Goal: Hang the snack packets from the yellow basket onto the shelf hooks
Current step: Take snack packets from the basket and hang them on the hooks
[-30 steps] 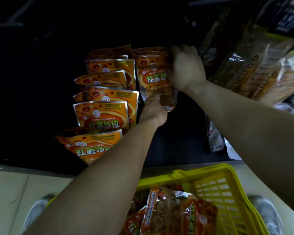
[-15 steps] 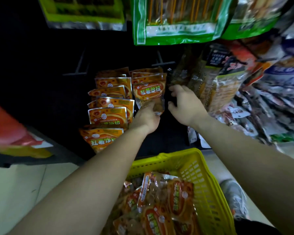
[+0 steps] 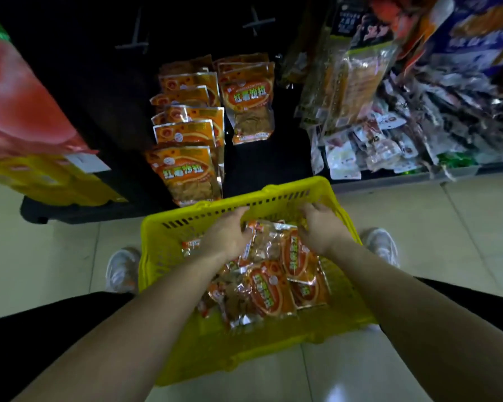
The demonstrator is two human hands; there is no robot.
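Snack packets (image 3: 269, 291) heaped in the yellow basket (image 3: 204, 219), my hands among them.
My left hand (image 3: 227, 236) and right hand (image 3: 323, 232) flank the top packet (image 3: 269, 245), fingers loosely bent; I cannot tell whether either grips it. The basket sits on the floor (image 3: 55, 256) below the hung packets (image 3: 246, 97).

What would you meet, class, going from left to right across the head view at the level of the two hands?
left shoe → left hand → snack packet → right hand → right shoe
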